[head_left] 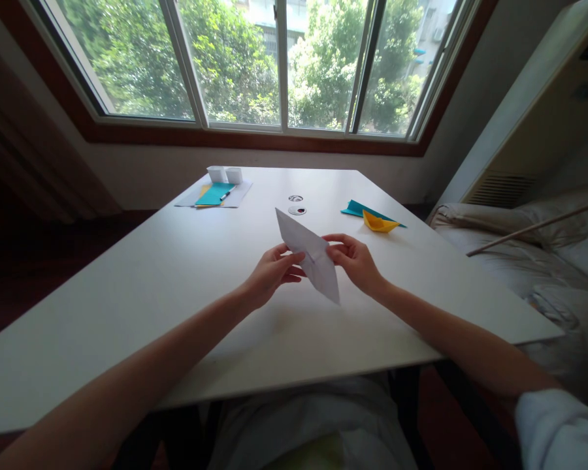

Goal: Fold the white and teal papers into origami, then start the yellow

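Observation:
A folded white paper [310,258], long and pointed at both ends, is held above the white table [176,274] near its middle. My left hand [270,274] pinches its left side with thumb and fingers. My right hand [355,261] grips its right side. The paper tilts, one tip up toward the far left and the other down toward me.
A yellow paper boat [379,224] and a teal folded paper [360,209] lie at the far right. Teal and yellow sheets with a pen [215,194] and two white cups [224,174] sit at the far left. Two small round items [296,204] lie mid-table. A bed [543,254] stands right.

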The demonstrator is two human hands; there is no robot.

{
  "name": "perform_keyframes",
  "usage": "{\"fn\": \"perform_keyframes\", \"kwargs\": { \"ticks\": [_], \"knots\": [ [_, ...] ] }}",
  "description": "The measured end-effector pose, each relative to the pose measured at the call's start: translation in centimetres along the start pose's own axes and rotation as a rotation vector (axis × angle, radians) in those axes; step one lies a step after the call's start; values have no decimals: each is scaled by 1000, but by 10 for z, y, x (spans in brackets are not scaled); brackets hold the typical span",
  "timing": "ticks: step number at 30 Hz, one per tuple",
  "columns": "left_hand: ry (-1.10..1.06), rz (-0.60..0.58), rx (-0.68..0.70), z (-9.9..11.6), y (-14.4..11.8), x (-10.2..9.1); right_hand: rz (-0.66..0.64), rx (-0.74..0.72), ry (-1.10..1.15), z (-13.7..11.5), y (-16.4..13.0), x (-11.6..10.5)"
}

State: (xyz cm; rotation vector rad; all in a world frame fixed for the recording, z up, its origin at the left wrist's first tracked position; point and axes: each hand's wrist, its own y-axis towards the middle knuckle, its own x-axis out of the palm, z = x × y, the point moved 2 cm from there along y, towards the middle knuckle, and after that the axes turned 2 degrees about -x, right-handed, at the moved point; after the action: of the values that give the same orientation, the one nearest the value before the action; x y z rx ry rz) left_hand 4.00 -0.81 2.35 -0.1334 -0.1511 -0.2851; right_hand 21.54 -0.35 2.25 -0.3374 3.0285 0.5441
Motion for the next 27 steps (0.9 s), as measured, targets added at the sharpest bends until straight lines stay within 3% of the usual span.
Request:
{"fn": "perform_keyframes", "kwargs": {
  "ticks": [4,11,20,27],
  "knots": [
    [-16,-11,3,0,1,-1,6,99,136,6,2,0],
    [-26,8,0,1,-1,-1,50,-90,-90,0,-1,3],
    [4,-14,67,3,1,-5,131,-201,-269,-4,-4,-2],
    [148,152,255,4,1,-10,87,-167,-159,-3,-5,3]
  ]
}}
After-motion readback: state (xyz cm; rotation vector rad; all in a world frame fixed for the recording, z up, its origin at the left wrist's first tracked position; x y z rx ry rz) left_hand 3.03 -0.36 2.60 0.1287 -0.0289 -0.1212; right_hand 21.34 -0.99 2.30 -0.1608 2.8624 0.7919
